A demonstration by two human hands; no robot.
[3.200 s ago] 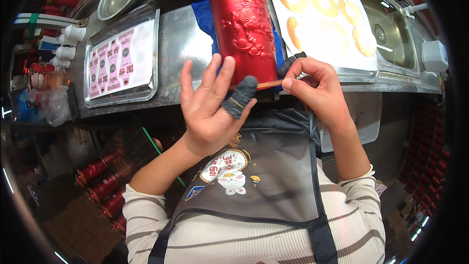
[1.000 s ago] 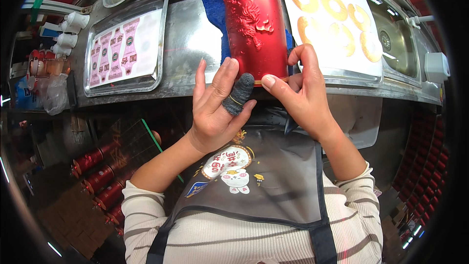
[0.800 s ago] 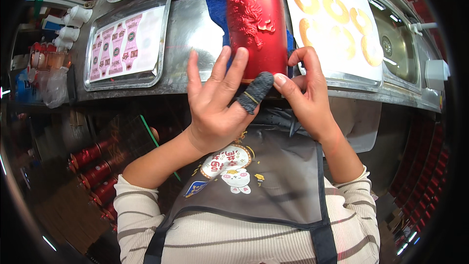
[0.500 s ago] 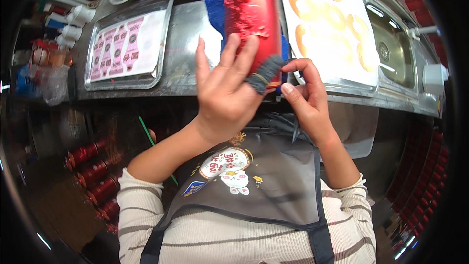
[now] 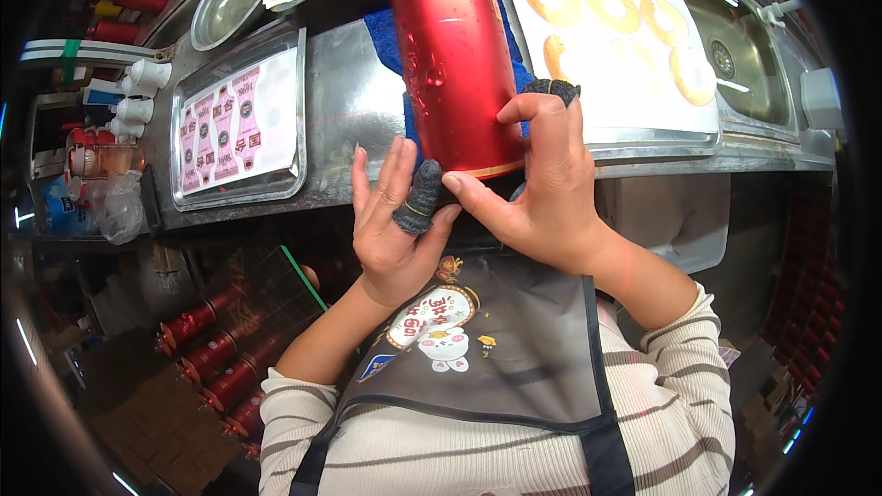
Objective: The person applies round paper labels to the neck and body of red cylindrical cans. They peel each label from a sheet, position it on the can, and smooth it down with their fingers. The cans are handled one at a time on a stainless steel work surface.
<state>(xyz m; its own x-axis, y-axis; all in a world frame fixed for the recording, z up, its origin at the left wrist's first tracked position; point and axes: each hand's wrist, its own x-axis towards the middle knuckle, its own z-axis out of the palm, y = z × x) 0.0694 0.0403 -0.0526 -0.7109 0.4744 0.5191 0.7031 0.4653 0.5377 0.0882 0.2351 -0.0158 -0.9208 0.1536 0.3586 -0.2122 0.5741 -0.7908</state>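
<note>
A glossy red metal cylinder (image 5: 455,55) lies on a blue cloth (image 5: 384,35) on the steel counter (image 5: 349,101), its lower end pointing toward me. My right hand (image 5: 542,193) grips that end, fingers over its right side and thumb at the bottom rim; its index fingertip wears a dark knitted finger cover. My left hand (image 5: 397,220) is open just below the cylinder's end, palm up and fingers spread. One of its fingers wears a dark finger cover that touches my right thumb.
A steel tray with a pink label sheet (image 5: 237,121) sits left of the cylinder, a white sheet of gold ring stickers (image 5: 616,28) to its right, then a sink (image 5: 746,46). A metal bowl (image 5: 228,0) stands at the back left. Several red cylinders (image 5: 211,354) lie on the floor.
My right hand has moved up from the bottom edge onto the cylinder's lower side. My left hand has dropped away from the cylinder and opened. The cylinder now shows a plainer face.
</note>
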